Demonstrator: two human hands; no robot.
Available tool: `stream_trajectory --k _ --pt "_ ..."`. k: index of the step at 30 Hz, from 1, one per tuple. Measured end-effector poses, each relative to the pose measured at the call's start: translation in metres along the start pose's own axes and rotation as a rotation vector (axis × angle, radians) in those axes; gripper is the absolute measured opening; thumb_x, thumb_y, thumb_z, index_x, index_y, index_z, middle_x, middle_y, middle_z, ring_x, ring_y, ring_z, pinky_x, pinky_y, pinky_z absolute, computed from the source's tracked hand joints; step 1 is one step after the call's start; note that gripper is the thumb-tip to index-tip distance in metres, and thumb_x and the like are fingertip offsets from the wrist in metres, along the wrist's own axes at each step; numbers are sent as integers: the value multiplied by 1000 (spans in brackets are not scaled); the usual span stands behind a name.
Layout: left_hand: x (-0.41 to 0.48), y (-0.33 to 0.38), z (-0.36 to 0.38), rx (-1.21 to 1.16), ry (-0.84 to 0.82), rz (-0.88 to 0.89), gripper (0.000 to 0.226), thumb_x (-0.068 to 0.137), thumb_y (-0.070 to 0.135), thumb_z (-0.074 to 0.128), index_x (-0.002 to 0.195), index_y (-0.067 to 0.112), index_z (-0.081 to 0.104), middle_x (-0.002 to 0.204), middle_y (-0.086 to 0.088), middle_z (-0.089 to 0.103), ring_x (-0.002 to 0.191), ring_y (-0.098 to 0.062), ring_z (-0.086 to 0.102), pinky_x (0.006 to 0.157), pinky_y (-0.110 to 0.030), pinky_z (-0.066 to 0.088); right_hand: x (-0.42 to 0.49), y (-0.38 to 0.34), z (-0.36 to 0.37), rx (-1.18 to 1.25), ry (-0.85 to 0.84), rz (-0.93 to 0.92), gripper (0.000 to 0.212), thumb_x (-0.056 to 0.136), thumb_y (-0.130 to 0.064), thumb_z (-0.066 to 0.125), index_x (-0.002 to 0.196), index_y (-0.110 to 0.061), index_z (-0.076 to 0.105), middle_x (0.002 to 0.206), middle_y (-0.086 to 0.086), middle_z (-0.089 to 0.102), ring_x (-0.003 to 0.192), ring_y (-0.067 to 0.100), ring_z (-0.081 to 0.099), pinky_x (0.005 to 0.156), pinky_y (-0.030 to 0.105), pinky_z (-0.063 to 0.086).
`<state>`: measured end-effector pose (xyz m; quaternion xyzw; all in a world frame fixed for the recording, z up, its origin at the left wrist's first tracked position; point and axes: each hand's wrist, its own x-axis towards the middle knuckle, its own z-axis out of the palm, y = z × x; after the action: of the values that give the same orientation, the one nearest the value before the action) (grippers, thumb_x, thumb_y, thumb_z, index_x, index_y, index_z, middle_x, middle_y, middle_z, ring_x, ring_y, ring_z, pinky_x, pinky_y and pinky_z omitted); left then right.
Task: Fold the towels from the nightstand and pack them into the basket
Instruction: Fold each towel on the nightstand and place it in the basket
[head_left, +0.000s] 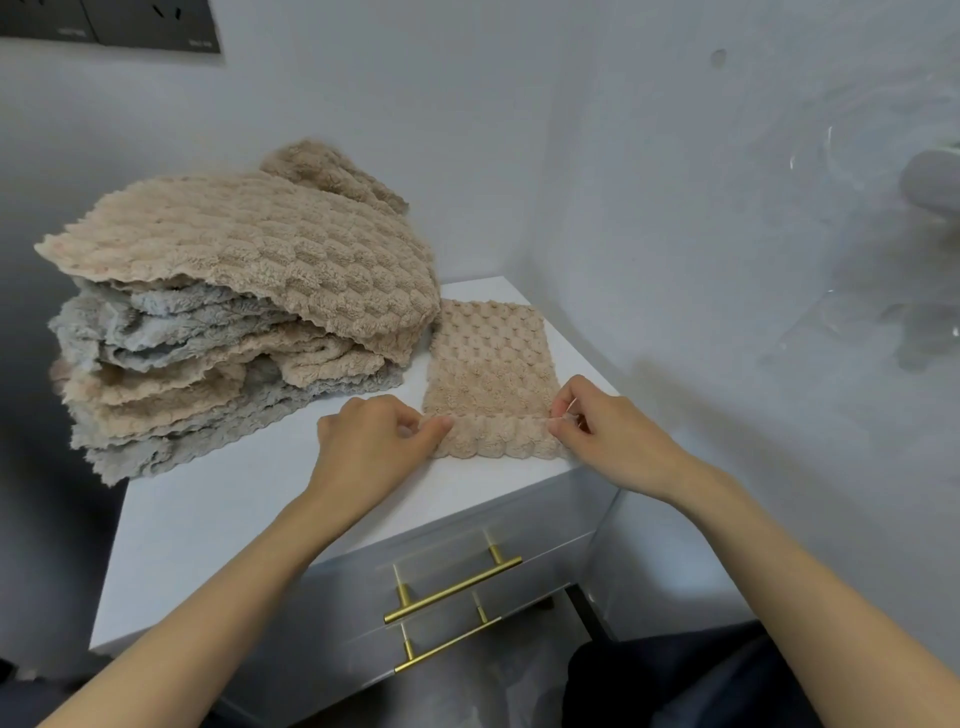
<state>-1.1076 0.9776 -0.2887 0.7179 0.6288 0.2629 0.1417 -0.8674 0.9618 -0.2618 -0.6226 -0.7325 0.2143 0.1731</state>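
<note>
A small beige towel (488, 374) lies flat on the white nightstand (218, 519), beside a heaped beige-and-grey towel pile (234, 306).

Your left hand (374, 436) curls over its own fingertips, so you cannot tell how much of the beige towel (488, 364) they grip. Your right hand (597, 426) covers the other near corner with its pinch. Between the two grips, the turned-over strip hides the layer beneath. Left of the grip, the pile of towels (234, 312) conceals its lower layers and the nightstand (260, 519) top under it. Far right of the grip, a pale grey shape (930, 187) is blurred and cut by the edge. Up-left, the dark wall plates (104, 23) are cropped.
</note>
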Motion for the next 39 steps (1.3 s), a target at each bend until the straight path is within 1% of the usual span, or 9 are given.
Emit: stream_trajectory --k 7,9,13,16,19,26,31,35,39 --pt "3 5 5 91 53 -65 33 83 52 57 61 28 54 95 7 48 107 -24 40 80 -33 15 -2 -11 10 -351 169 -25 12 97 -24 47 109 -20 46 93 -4 58 92 21 51 65 31 36" --pt "5 5 8 45 36 -73 35 83 49 58 57 26 53 95 6 50 104 -21 37 78 -32 14 -3 -19 11 -472 311 -187 22 89 -11 59 109 -18 58 103 -2 61 98 23 53 72 31 39" --pt "9 1 9 25 22 -83 38 82 51 59 55 26 55 95 6 49 99 -17 31 75 -32 13 -11 -41 24 -422 348 -500 45 68 7 77 107 -13 72 111 0 70 103 21 66 82 31 53" --pt "11 1 9 55 17 -111 40 80 55 58 54 24 58 93 6 48 105 -22 36 76 -33 15 -14 -48 45 -462 103 -487 52 92 -6 58 142 -13 44 147 2 44 137 16 40 113 26 25" --pt "13 0 9 75 17 -129 42 79 59 57 50 28 54 89 7 48 108 -23 38 75 -33 11 -18 -45 54 -493 -17 -408 51 106 -27 26 153 -15 11 160 1 10 148 13 8 110 19 -8" --pt "14 -2 5 130 -30 -118 41 78 66 55 54 33 55 85 7 50 110 -26 41 80 -36 15 -30 -28 38 -559 -48 -216 53 106 -30 18 154 -16 2 161 1 4 148 12 6 117 24 6" --pt "5 3 2 72 145 208 16 86 43 62 94 32 54 100 13 47 106 -12 42 84 -25 11 -30 -23 26 -604 -48 -115 56 103 -18 32 154 -18 7 161 -1 11 144 15 23 110 33 33" --pt "-1 4 -6 204 -40 635 28 89 3 62 114 13 67 115 -2 62 107 -25 55 91 -38 43 -23 -22 21 -647 -16 -121 67 92 -1 38 152 -19 15 159 -2 21 128 24 47 89 34 46" --pt "-7 -3 -5 135 -138 538 43 93 30 55 135 23 53 139 10 51 127 -9 48 106 -26 38 -18 -14 22 -658 60 -139 59 88 1 40 140 -25 36 127 0 59 95 26 60 62 29 34"
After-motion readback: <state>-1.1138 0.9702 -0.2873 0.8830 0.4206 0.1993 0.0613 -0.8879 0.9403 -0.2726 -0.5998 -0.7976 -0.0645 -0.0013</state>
